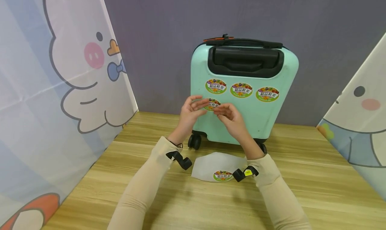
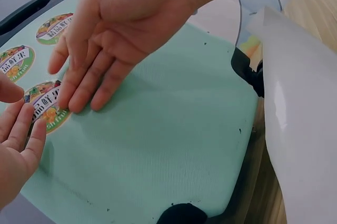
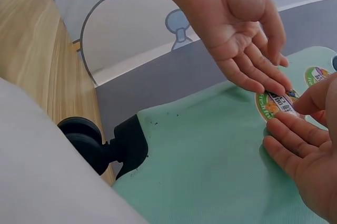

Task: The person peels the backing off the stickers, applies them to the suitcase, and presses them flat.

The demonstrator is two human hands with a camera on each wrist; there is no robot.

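A mint-green suitcase (image 1: 256,118) stands upright with three oval fruit stickers in a row, the middle one (image 1: 241,90) below the black handle recess. Below the leftmost lies another oval sticker (image 1: 214,101), flat against the shell. My left hand (image 1: 190,110) touches its left side with fingertips, fingers extended. From the other side my right hand (image 1: 231,119) rests its fingertips on the right edge, fingers nearly straight. Both wrist views show the sticker (image 2: 48,107) between the two hands, partly covered by fingertips (image 3: 284,86).
On the wooden table (image 1: 187,206) before the suitcase lies a white backing sheet (image 1: 206,166) bearing one more oval sticker (image 1: 222,175). Black wheels (image 1: 194,141) support the suitcase. A grey wall (image 1: 156,49) stands behind, with cartoon-printed panels (image 1: 27,99) at both sides.
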